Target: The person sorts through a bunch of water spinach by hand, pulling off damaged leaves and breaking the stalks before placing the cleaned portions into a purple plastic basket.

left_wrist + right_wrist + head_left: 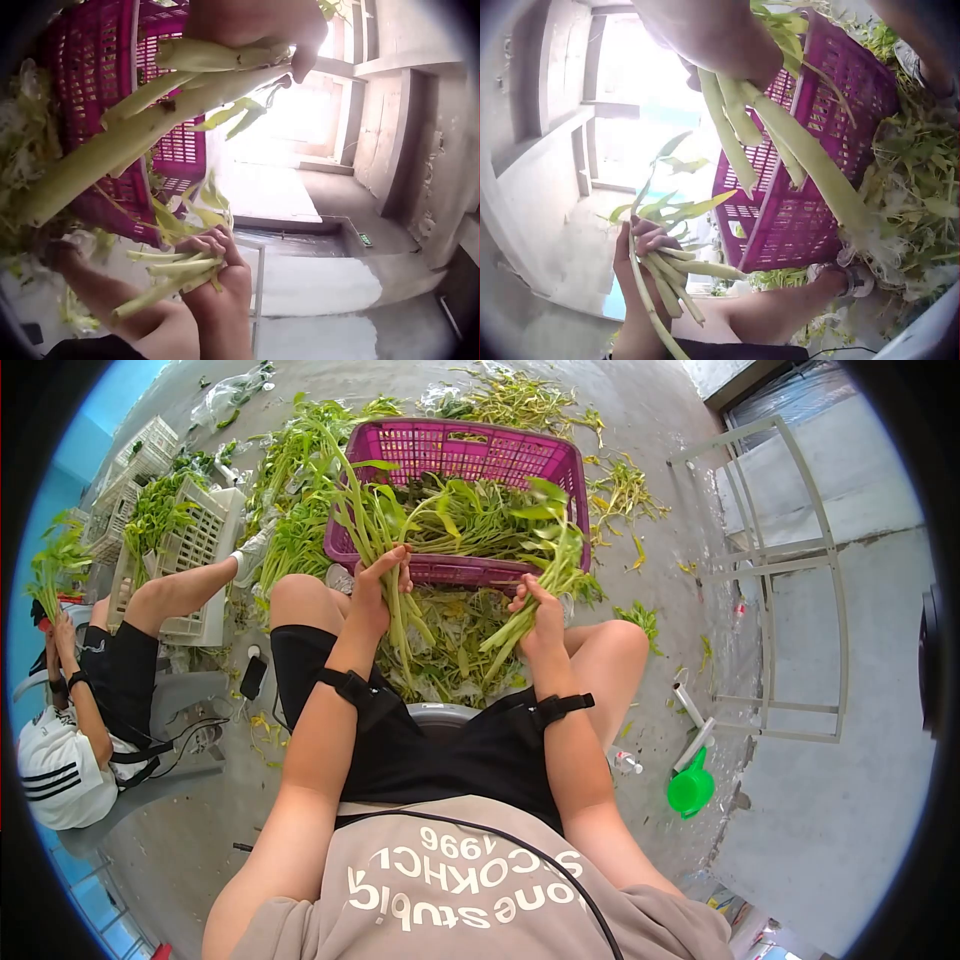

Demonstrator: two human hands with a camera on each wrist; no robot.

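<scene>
The left hand [377, 585] grips a tall bunch of pale-green leafy stalks [399, 628], the right hand [542, 618] a shorter leafy green bunch [562, 555], beside the magenta plastic lattice basket [462, 569]'s near edge, seemingly below the leaves for steadiness, though fingers partly hide.

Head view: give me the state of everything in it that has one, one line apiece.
Left hand, gripping
Right hand, gripping
Left bunch, held, leaves on
Right bunch, held at a slant, leaves on
Basket, upright, open-topped, holding greens
Pile, loose
Green scoop, unheld, on the floor
</scene>
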